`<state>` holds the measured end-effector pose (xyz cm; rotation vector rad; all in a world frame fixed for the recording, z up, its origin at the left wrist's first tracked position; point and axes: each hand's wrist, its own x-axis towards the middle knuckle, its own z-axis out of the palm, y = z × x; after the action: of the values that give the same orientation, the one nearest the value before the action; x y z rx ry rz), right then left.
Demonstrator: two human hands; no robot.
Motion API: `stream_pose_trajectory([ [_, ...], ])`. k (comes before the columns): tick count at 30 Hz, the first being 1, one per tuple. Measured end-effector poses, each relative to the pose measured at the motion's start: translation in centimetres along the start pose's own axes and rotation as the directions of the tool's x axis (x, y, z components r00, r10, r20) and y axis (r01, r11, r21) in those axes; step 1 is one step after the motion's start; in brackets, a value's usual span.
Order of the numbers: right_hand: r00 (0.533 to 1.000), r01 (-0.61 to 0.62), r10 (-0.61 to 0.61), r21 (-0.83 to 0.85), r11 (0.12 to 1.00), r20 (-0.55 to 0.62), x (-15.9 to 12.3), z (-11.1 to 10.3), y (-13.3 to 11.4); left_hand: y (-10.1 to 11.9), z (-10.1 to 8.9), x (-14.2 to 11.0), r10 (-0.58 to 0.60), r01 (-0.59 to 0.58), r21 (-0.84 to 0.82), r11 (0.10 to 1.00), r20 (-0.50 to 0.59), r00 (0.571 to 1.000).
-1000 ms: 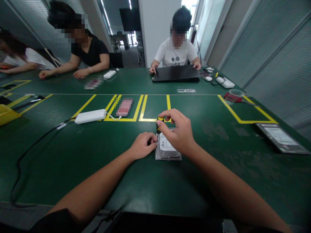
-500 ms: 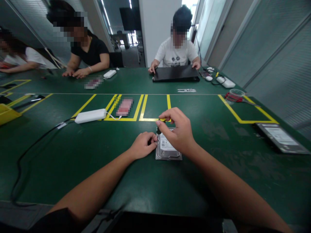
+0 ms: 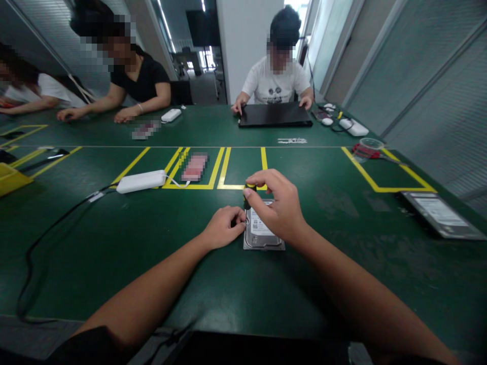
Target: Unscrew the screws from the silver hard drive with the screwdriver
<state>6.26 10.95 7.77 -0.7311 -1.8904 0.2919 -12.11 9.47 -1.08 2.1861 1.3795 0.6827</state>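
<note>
Your right hand [image 3: 281, 200] pinched the screwdriver [image 3: 247, 203] over the hard drive [image 3: 263, 234], flat on the table [image 3: 114, 253], where tilting might have slipped its tip into your left hand [image 3: 224, 228], whose curled fingers' hold was unclear.

It looks like an office room doubling as a workshop. Glass partitions [image 3: 375, 56] with blinds [image 3: 429, 86] flank a green counter [image 3: 213, 289] marked with yellow tape [image 3: 403, 190].

white block, cabled [image 3: 140, 182] | yellow bin [image 3: 14, 181], left edge | clear cup [image 3: 370, 146]
</note>
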Motion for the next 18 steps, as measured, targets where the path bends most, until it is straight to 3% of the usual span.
stream_pose_trajectory([
  [18, 1.0, 0.017, -0.017, -0.021, 1.0, 0.013, -0.04, -0.02, -0.01, 0.08, -0.1, 0.03, 0.004, -0.004, -0.006, 1.0, -0.003, 1.0],
])
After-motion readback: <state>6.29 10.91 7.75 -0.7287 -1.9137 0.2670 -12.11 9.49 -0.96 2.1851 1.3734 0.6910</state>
